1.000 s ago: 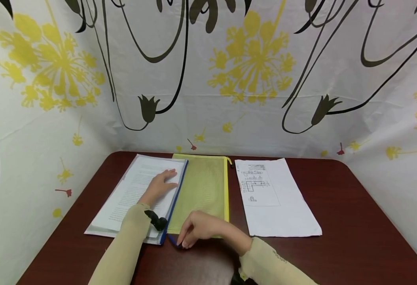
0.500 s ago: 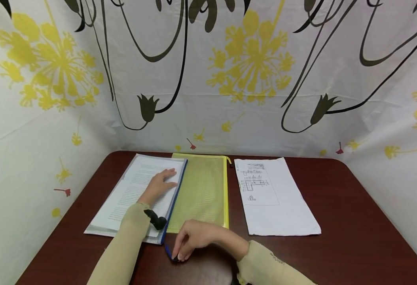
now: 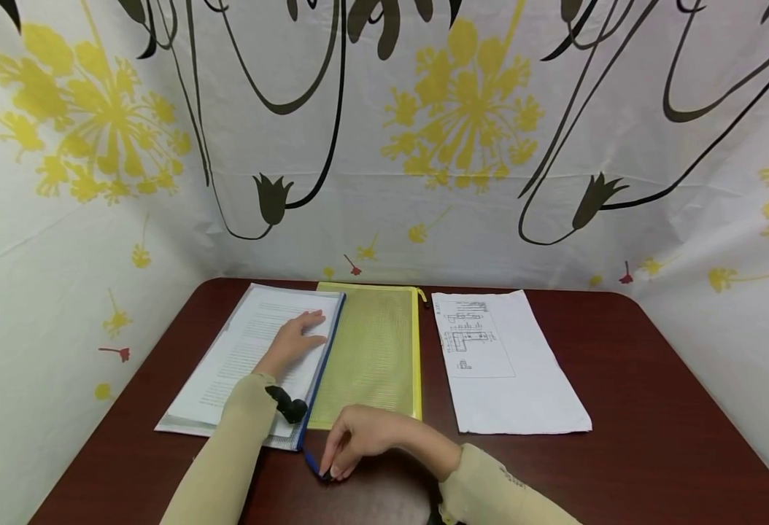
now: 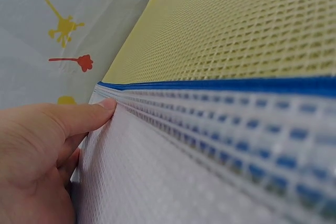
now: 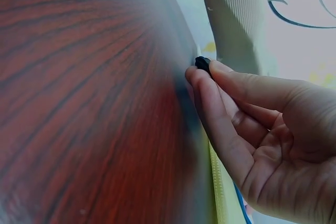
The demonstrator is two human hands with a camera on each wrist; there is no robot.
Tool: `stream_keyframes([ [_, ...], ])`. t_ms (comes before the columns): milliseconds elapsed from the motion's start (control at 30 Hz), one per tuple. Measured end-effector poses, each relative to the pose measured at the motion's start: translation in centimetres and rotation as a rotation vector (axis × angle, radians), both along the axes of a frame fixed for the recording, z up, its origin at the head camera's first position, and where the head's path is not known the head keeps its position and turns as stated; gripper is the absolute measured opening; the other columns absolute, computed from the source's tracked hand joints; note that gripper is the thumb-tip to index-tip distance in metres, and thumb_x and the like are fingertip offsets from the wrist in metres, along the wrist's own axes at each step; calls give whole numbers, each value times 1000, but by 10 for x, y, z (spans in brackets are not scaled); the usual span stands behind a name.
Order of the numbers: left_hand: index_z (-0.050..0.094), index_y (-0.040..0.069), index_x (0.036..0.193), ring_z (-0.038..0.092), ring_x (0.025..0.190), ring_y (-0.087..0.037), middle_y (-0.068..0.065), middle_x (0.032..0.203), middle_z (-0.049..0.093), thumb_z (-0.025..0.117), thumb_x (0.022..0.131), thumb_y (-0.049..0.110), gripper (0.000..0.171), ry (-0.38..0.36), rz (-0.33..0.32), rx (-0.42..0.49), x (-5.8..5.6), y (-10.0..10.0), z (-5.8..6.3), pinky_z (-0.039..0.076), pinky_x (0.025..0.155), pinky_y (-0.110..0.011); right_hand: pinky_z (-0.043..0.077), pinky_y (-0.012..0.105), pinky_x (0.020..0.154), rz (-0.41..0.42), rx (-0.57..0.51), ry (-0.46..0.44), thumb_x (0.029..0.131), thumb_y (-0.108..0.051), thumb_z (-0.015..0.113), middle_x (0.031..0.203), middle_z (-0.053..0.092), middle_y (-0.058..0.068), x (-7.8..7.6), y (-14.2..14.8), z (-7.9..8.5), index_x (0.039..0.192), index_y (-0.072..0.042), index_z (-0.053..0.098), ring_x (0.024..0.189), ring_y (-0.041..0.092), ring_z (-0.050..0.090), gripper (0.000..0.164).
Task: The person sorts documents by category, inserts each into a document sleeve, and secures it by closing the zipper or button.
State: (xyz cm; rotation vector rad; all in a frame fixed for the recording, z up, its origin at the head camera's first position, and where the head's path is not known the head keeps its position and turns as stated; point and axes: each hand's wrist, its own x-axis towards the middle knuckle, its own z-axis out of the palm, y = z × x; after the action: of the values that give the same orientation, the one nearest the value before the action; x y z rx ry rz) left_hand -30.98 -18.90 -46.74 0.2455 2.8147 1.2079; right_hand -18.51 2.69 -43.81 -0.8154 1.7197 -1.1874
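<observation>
A clear mesh zip folder (image 3: 279, 442) with a blue-edged side and printed papers (image 3: 253, 343) in it lies on the left of the table. My left hand (image 3: 288, 344) rests flat on it, fingers spread near the blue zipper edge; in the left wrist view the thumb (image 4: 89, 116) touches the mesh beside that edge. At the folder's near corner my right hand (image 3: 361, 437) pinches the black end of the zipper pull (image 5: 202, 64) between thumb and fingertips. The pull's blue strap (image 3: 310, 462) runs from the corner to those fingers.
A yellow mesh zip folder (image 3: 374, 350) lies right beside the blue-edged one. Farther right is a white sheet with a technical drawing (image 3: 509, 364). The dark red-brown table (image 3: 634, 408) meets a patterned white curtain (image 3: 371, 146) at its back and sides.
My right hand has moved slightly left and toward me with the zipper pull, whose strap is now stretched past the folder's near corner. My left hand has stayed in place.
</observation>
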Motion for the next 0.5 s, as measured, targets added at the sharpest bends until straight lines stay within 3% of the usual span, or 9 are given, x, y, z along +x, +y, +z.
stream_keyframes([
  [500,50,5,145,22,153,-34,-8,160,38,65,96,17,53,-30,18,4,-1,1,0,16,126,-53,63,27,68,-42,-20,-3,87,10,67,91,72,32,-5,12,-4,95,14,73,68,8,69,11],
])
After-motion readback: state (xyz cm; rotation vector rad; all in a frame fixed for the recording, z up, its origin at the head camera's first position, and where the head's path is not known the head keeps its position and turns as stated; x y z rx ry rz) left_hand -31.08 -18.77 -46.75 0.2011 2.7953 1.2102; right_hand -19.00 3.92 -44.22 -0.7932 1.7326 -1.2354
